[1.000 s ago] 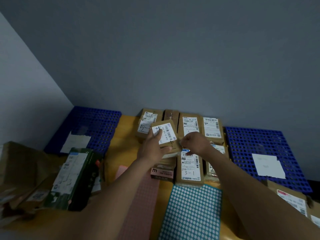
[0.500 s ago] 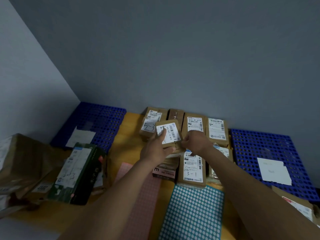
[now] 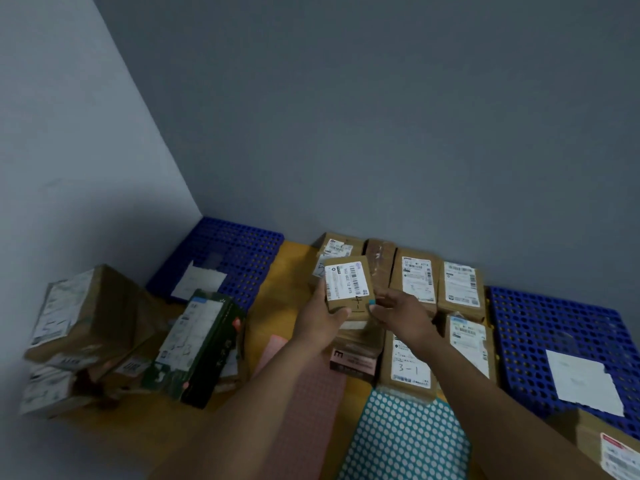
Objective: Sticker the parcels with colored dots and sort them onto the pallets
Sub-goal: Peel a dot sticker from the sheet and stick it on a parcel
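The grip of the left hand held the small parcel up above the surface, likely so the right hand, its own grip loose, could press the teal dot flat on its near corner.

The left hand gripped a small brown parcel from below, thumb across its near edge, holding it above the other parcels on the yellow table. Its white label faced up, with "4-1" handwritten beneath. A teal dot sat at the parcel's near right corner, and the right hand reached in there with loose fingers just beside the dot. Below lay a parcel marked "3-1", a pink sticker sheet and a teal sticker sheet. A blue pallet flanked the table on the left and another pallet on the right, each bearing white paper.
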